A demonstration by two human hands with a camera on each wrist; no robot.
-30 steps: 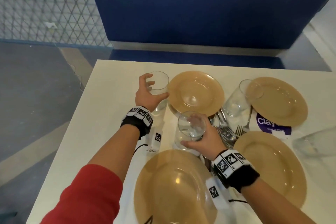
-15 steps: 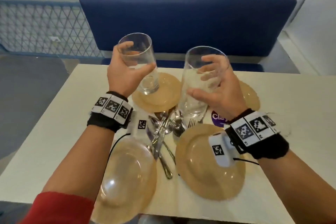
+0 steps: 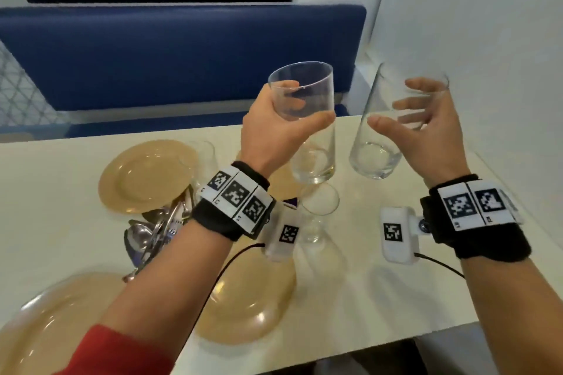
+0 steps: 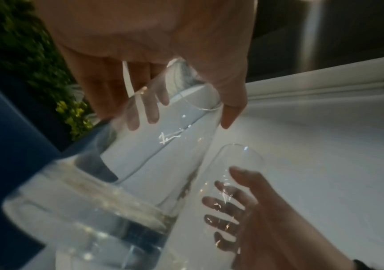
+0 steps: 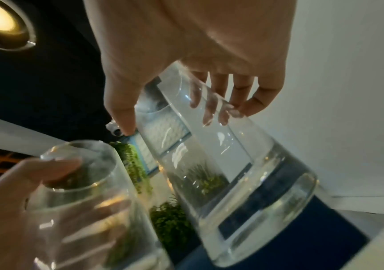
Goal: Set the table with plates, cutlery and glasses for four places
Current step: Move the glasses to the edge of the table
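My left hand [image 3: 292, 113] grips a tall clear glass [image 3: 304, 94] and holds it upright in the air above the table. My right hand [image 3: 408, 113] grips a second clear glass [image 3: 377, 155], tilted, near the table's right side. In the left wrist view the left hand's glass [image 4: 154, 146] fills the middle, with the right hand's glass [image 4: 234, 175] beyond it. The right wrist view has fingers wrapped round its glass [image 5: 221, 149]. Tan plates lie at the far left [image 3: 143, 176], near left [image 3: 45, 323] and near middle [image 3: 249, 298]. A pile of cutlery [image 3: 155, 231] lies between them.
Two more glasses stand on the cream table [image 3: 380, 298]: one [image 3: 316, 213] under my left wrist, one [image 3: 201, 158] by the far plate. A blue bench back [image 3: 182, 55] runs behind the table. A white wall [image 3: 487, 55] closes the right side.
Both hands have lifted their glasses off the table and carried them to the right. The head view has swung right, so the plates now sit at the left.
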